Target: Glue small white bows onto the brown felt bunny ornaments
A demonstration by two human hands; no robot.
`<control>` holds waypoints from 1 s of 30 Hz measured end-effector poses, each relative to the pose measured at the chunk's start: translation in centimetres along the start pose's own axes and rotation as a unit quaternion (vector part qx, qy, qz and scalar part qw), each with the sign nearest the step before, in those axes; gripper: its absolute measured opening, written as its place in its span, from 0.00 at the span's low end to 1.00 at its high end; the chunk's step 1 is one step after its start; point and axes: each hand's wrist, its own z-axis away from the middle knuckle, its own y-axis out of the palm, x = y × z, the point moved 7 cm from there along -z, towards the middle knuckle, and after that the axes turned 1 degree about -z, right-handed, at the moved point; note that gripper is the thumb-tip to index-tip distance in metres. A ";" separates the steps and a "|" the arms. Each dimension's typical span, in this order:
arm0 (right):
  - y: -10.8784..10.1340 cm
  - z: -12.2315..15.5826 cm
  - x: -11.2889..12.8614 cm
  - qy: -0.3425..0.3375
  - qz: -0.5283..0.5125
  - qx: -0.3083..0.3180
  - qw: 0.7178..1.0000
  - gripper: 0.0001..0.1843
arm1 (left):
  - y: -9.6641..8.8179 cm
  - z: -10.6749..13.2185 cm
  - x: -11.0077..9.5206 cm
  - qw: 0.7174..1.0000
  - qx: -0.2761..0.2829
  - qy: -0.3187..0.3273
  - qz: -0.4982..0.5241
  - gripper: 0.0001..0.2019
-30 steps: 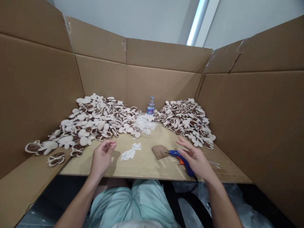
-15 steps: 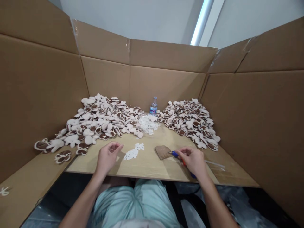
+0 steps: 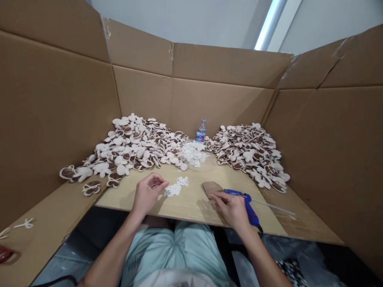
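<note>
My left hand (image 3: pixel 150 192) hovers beside a small spread of white cut-out pieces (image 3: pixel 172 190), thumb and fingertips pressed together; anything between them is too small to make out. A blue glue gun (image 3: pixel 250 207) lies on the board to the right, a clear glue stick (image 3: pixel 275 206) poking out of its back and its nozzle resting on a brown pad (image 3: pixel 211 187). Just left of the gun, my right hand (image 3: pixel 231 205) holds nothing visible, its fingers loosely apart over the pad's near edge.
Heaps of white-and-brown bunny-shaped felt pieces stand at left (image 3: pixel 140 143) and right (image 3: pixel 254 153). Between them are a bottle (image 3: pixel 200 131) and a pile of white pieces (image 3: pixel 194 153). Cardboard walls (image 3: pixel 221 99) enclose the board. String bows (image 3: pixel 25 223) lie at far left.
My right hand has let go of the glue gun, which now rests with its nozzle on the pad, and has moved left of it. The left hand stays pinched near the white pieces. The view has shifted.
</note>
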 end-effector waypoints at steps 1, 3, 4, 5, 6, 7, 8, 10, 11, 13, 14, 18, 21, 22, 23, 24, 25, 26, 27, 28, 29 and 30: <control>0.4 0.1 0.3 -0.006 -0.003 0.005 1.000 0.14 | 0.1 0.1 -0.2 1.000 0.002 -0.003 0.009 0.08; 1.0 0.4 0.9 -0.016 0.001 0.012 1.000 0.15 | 0.1 0.2 -0.6 1.000 0.004 -0.010 0.021 0.08; 1.3 0.5 1.2 -0.021 0.009 0.015 1.000 0.16 | 0.0 0.2 -0.7 1.000 0.003 -0.014 0.023 0.10; 1.7 0.5 1.5 -0.026 0.019 0.017 0.999 0.17 | -0.2 0.2 -0.8 1.000 0.001 -0.018 0.023 0.12; 2.0 0.5 1.9 -0.031 0.030 0.021 0.999 0.17 | -0.3 0.1 -0.7 0.999 0.001 -0.024 0.024 0.13; 2.5 0.4 2.2 -0.035 0.040 0.028 0.998 0.18 | -0.5 0.1 -0.5 0.999 0.002 -0.029 0.024 0.14; 3.0 0.2 2.6 -0.037 0.048 0.035 0.998 0.19 | -0.6 0.0 -0.3 0.999 0.003 -0.034 0.021 0.14; 4.1 -0.4 3.3 -0.043 0.054 0.052 0.996 0.18 | -1.0 -0.1 0.2 0.999 0.003 -0.042 0.011 0.11; 4.7 -0.7 3.7 -0.048 0.054 0.062 0.996 0.17 | -1.2 -0.1 0.4 0.999 0.001 -0.044 0.004 0.09; 6.0 -1.5 4.7 -0.058 0.051 0.076 0.994 0.14 | -1.5 -0.1 0.6 0.999 -0.006 -0.047 -0.011 0.06; 6.5 -1.8 5.1 -0.063 0.048 0.081 0.994 0.12 | -1.6 -0.1 0.6 0.999 -0.008 -0.046 -0.018 0.06; 8.4 -2.9 6.8 -0.070 0.041 0.095 0.992 0.10 | -1.6 0.1 0.2 0.999 -0.005 -0.039 -0.036 0.04; 9.3 -3.5 7.9 -0.079 0.042 0.103 0.991 0.10 | -1.5 0.2 -0.2 0.999 0.007 -0.028 -0.043 0.04; 9.6 -3.6 8.3 -0.084 0.042 0.106 0.990 0.10 | -1.5 0.2 -0.4 0.999 0.010 -0.020 -0.047 0.04; 9.9 -3.8 8.7 -0.090 0.041 0.109 0.989 0.09 | -1.4 0.2 -0.7 0.998 0.013 -0.007 -0.054 0.04; 10.2 -4.0 9.0 -0.096 0.039 0.112 0.988 0.08 | -1.4 0.1 -1.1 0.998 0.018 0.008 -0.063 0.04; 10.4 -4.1 9.3 -0.100 0.037 0.114 0.988 0.06 | -1.3 0.1 -1.4 0.997 0.024 0.023 -0.073 0.05; 10.6 -4.2 9.5 -0.104 0.034 0.114 0.987 0.06 | -1.2 0.2 -1.7 0.995 0.029 0.037 -0.083 0.06; 10.8 -4.2 9.7 -0.107 0.031 0.114 0.987 0.07 | -1.2 0.2 -2.0 0.994 0.035 0.049 -0.091 0.06; 11.0 -4.3 9.9 -0.110 0.027 0.112 0.987 0.07 | -1.1 0.2 -2.3 0.993 0.039 0.057 -0.098 0.07; 11.1 -4.3 9.9 -0.113 0.024 0.110 0.987 0.07 | -1.2 0.3 -2.4 0.992 0.041 0.062 -0.102 0.08; 11.1 -4.2 10.0 -0.115 0.021 0.107 0.987 0.07 | -1.2 0.3 -2.5 0.991 0.040 0.066 -0.106 0.08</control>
